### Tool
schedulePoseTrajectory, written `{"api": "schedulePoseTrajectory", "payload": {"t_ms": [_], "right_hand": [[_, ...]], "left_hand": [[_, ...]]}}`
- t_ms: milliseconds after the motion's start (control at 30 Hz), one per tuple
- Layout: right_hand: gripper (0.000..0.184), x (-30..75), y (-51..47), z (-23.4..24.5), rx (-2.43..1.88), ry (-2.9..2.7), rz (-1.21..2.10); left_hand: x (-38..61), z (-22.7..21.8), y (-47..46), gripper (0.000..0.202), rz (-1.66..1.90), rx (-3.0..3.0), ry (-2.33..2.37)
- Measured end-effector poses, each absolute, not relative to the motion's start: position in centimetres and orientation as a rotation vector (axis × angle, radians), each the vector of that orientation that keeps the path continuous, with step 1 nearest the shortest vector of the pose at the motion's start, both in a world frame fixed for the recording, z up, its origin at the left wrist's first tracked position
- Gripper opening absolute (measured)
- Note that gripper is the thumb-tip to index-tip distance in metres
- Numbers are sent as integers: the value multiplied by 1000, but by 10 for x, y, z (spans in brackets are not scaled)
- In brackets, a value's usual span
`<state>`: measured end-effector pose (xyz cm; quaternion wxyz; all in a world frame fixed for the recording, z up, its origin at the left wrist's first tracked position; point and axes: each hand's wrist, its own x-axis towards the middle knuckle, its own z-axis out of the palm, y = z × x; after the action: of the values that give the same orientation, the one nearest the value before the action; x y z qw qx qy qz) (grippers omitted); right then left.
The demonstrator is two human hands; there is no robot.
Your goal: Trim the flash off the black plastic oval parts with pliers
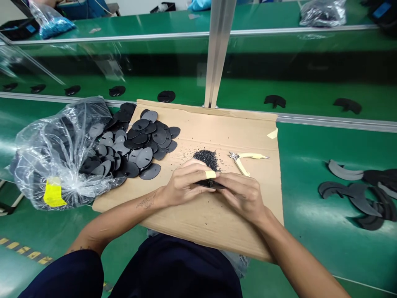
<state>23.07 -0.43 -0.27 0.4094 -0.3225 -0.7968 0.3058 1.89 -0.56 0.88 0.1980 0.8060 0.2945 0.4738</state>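
– What is held there?
– One dark disc (211, 183). The left hand (187, 182) and the right hand (243, 192) both pinch it, above the cardboard (198, 219); they cover much of it.
– And around?
– Scraps (206, 158) lie just beyond; the left hand hides their near edge. Cutters (236, 157) rest near. Left, the shiny bag (58, 153) partly obscures the pile (144, 157).

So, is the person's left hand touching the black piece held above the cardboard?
Touching. The head view shows the left hand with its fingers closed on one end of the black piece.
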Motion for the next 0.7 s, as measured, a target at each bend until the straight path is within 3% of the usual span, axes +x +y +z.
{"api": "schedulePoseTrajectory", "payload": {"t_ms": [467, 533, 633, 700], "right_hand": [[28, 230, -1, 7, -687, -1952, 690], [27, 231, 0, 7, -672, -1971, 658], [27, 232, 1, 7, -659, -2000, 599], [25, 232, 2, 7, -637, -2023, 567]], "left_hand": [[13, 5, -7, 27, 1304, 2269, 861], [11, 8, -5, 36, 1237, 2134, 804], [8, 14, -1, 66, 1064, 1807, 740], [6, 15, 3, 57, 964, 1626, 746]]}}
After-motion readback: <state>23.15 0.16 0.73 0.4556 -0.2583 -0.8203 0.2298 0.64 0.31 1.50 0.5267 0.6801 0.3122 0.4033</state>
